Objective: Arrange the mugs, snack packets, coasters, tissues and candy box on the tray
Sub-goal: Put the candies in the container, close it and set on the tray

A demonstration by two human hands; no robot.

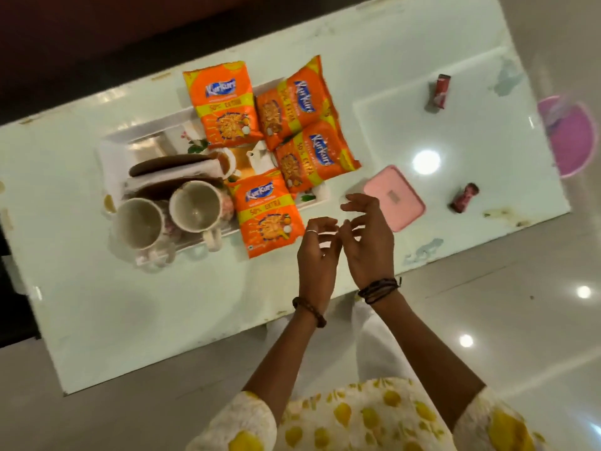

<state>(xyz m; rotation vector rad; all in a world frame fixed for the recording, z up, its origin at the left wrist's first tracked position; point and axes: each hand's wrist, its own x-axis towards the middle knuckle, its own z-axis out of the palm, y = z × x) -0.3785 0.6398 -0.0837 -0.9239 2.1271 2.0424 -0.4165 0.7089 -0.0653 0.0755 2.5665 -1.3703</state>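
A white tray [112, 157] lies on the pale table [130, 304]. On it are two cream mugs, one [138, 222] at the near left and one [195, 206] beside it. Behind them lie brown coasters [169, 162] and white tissues [175, 177]. Several orange snack packets [266, 213] cover the tray's right half. A pink candy box [398, 193] rests on the table to the right of the tray. My left hand [317, 252] and my right hand [367, 239] hover close together near the box, fingers loosely spread, holding nothing.
Two small dark red candy wrappers lie on the table, one [439, 92] at the far right and one [463, 198] near the right edge. A pink round stool [572, 138] stands past the table's right end. Glossy floor surrounds the table.
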